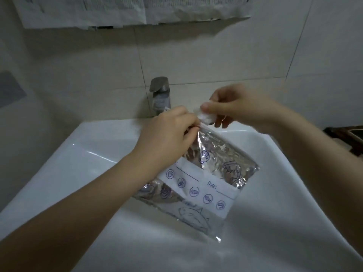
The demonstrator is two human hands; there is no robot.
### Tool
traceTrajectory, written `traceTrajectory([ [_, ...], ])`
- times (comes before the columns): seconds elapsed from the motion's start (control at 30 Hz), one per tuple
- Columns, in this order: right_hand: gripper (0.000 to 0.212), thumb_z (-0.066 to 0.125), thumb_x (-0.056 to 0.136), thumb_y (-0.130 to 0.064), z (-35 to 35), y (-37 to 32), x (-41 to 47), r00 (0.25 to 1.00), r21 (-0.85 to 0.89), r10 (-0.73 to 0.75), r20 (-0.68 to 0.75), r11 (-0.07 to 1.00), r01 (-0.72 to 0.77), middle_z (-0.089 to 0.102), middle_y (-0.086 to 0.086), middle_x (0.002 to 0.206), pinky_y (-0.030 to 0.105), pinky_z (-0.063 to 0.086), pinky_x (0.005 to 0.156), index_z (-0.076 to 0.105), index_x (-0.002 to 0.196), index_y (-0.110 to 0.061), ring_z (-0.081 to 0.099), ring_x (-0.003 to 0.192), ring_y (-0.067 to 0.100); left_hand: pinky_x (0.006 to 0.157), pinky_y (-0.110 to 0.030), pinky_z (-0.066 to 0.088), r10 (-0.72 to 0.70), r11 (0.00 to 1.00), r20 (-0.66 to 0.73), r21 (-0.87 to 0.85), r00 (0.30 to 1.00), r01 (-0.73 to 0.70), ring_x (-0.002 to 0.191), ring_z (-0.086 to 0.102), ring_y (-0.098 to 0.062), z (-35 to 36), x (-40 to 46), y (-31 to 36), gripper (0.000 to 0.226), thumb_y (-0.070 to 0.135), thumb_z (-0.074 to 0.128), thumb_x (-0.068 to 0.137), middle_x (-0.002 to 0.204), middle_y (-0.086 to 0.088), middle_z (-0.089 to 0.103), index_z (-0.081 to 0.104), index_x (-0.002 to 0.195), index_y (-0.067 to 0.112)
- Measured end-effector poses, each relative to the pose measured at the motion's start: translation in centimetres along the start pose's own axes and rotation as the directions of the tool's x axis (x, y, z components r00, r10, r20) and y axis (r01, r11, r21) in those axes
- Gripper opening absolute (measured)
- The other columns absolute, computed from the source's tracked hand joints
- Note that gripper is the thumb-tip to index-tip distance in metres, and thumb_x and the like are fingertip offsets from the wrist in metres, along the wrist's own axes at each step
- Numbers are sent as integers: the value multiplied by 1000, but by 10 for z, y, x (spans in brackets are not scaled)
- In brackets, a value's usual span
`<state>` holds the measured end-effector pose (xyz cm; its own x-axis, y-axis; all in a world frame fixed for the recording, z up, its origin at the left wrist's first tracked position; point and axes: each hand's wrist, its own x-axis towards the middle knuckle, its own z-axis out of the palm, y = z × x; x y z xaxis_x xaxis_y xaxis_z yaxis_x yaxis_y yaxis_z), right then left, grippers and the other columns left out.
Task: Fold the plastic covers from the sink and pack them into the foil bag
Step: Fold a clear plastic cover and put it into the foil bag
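Observation:
A silver foil bag (pixel 214 173) with a white label strip and blue printed icons hangs over the white sink (pixel 82 154). My left hand (pixel 169 132) pinches the bag's top edge and holds it up. My right hand (pixel 235 107) pinches a small folded white plastic cover (pixel 205 116) between thumb and fingers, right at the bag's mouth. Whether the cover's lower end is inside the bag is hidden by my fingers.
A grey metal tap (pixel 160 95) stands behind the bag at the sink's back edge. Beige wall tiles rise behind it, with sheets of paper (pixel 117 10) stuck along the top. A dark object (pixel 345 138) sits at the right edge.

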<state>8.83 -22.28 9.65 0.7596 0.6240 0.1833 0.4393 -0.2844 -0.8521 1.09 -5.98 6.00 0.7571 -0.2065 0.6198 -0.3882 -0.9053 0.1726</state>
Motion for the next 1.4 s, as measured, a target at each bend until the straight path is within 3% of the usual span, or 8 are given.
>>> traceTrajectory([
  [0.13, 25, 67, 82, -30, 26, 20, -4, 984, 26, 165, 65, 986, -167, 56, 2, 60, 26, 48, 58, 59, 69, -10, 52, 55, 13, 61, -37, 51, -51, 992, 23, -117, 998, 54, 63, 55, -14, 2, -20, -4, 17, 22, 56, 80, 77, 2, 60, 70, 82, 13],
  [0.43, 15, 58, 87, -11, 71, 25, -14, 898, -423, 371, 238, 872, -248, 69, 8, 87, 40, 52, 87, 69, 78, -16, 63, 88, 26, 69, -26, 42, -47, 982, 35, -180, 998, 53, 71, 49, -11, 14, -45, -5, 11, 15, 63, 83, 83, -5, 61, 70, 84, 7],
  [0.57, 13, 46, 92, 1, 70, 18, -22, 787, -170, 430, 443, 902, -397, 63, 11, 87, 26, 55, 67, 58, 91, -3, 63, 79, 20, 62, -30, 46, 18, 998, 29, -62, 999, -17, 71, 54, -15, 10, -49, -2, 16, 22, 58, 84, 86, -2, 61, 70, 87, 11],
  [0.77, 24, 42, 96, -9, 65, 13, -25, 994, 9, 108, -32, 994, -108, 68, 9, 94, 19, 51, 70, 66, 92, -10, 61, 78, 15, 72, -32, 47, -157, 979, 60, -120, 986, 163, 71, 52, -12, 6, -44, -20, 8, 14, 66, 83, 79, 5, 54, 72, 88, 11],
  [1.0, 19, 57, 84, -2, 90, 35, -27, 994, -177, -32, -107, 984, 13, 67, 4, 78, 43, 51, 78, 59, 90, -20, 62, 74, 21, 70, -13, 47, -268, 909, 41, -321, 963, 267, 70, 57, 3, 6, -37, -8, 30, 13, 66, 82, 101, 11, 53, 59, 110, 19],
  [1.17, 24, 54, 85, 1, 76, 39, -25, 946, 57, 110, -306, 994, -97, 59, 3, 64, 40, 46, 67, 57, 67, -15, 52, 62, 18, 88, -18, 40, -391, 874, 14, -309, 920, 376, 101, 50, -3, 6, -43, -25, 53, 22, 68, 83, 124, 11, 42, 46, 130, 18],
  [1.27, 24, 50, 86, 1, 76, 33, -24, 944, 68, 138, -299, 990, -123, 56, 3, 62, 30, 41, 60, 55, 67, -13, 49, 58, 16, 92, -31, 44, -524, 680, 260, -447, 811, 582, 105, 57, -10, 21, -51, -38, 30, 29, 66, 85, 114, 10, 60, 60, 113, 20],
  [1.4, 9, 56, 87, -15, 87, 28, -23, 945, -148, -9, -327, 988, -42, 61, 4, 94, 33, 46, 76, 59, 95, -14, 55, 85, 17, 65, -31, 40, -538, 664, 202, -496, 819, 559, 64, 52, -18, 40, -53, -44, 13, 18, 65, 84, 69, -8, 62, 64, 74, 10],
])
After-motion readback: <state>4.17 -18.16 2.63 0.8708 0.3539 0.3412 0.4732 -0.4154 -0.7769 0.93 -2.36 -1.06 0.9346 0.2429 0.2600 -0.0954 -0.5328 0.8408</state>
